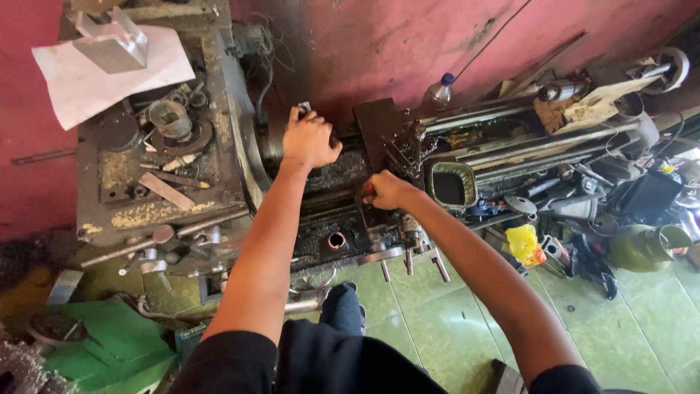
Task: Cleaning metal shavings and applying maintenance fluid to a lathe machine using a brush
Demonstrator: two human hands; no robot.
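Lathe (219, 182): old, oil-blackened machine spanning the frame from left to upper right, its bed running off toward the upper right corner; headstock at left, top littered with small parts.

Pink wall (364, 44): behind the machine, stained, filling the top of the frame.

Green tiled floor (437, 321): lower half; the worker's dark-clad knee and lap cover part of it at bottom centre.

White paper sheet (87, 80): upper left, on the headstock top, with a grey metal block (113, 44) on it, cut off by the top edge.

Green gas cylinder (645, 248): right edge, lying among dark clutter hard to tell apart.

Carriage and tool post (386, 138): dark block at centre, detail lost in grime; a rectangular dark tray (450, 184) just to its right.

Left hand (310, 138): centre, over the chuck area; fingers curled together on a small metal piece (304, 109) that shows only at the fingertips, the rest hidden under the palm. The chuck itself is mostly hidden by this hand.

Right hand (385, 191): centre, just right of and below the left; fingers closed on a small red-tipped handle (368, 188) on the carriage, nearly all of it covered by the fist.

Yellow bag (526, 244): right of centre, on the floor below the bed.

Plastic bottle (440, 91): blue cap, against the wall above the carriage
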